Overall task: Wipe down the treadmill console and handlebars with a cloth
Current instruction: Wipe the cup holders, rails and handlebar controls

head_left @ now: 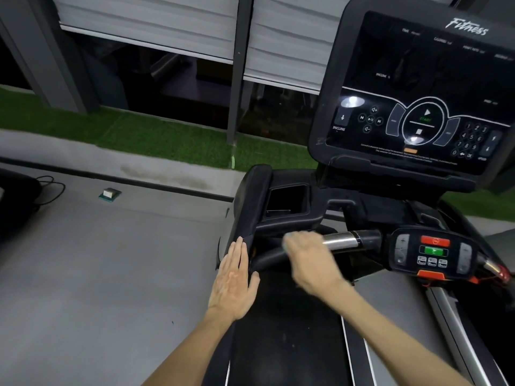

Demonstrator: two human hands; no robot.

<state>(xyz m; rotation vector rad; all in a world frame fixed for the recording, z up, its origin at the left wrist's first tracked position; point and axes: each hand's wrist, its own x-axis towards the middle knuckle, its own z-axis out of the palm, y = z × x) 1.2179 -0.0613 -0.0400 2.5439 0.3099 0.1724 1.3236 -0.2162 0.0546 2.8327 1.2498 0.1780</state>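
Observation:
The treadmill's black console [418, 93] rises at the upper right, its screen lit with white symbols. Below it a front handlebar [342, 240] with a chrome section runs to a small control pad [432, 253] with red and green buttons. My right hand [309, 260] is blurred and curls over the black part of this bar. A pale sliver of cloth [287, 240] shows at its fingertips; the rest is hidden under the hand. My left hand [232, 280] lies flat with straight fingers against the outer side of the left console arm [250, 207].
A recessed tray [288, 199] sits in the console arm above my hands. The black belt [284, 330] runs beneath them. Grey floor spreads to the left, with a small box [110, 193], a dark object with a cable [53, 188], and green turf [139, 132] by the windows.

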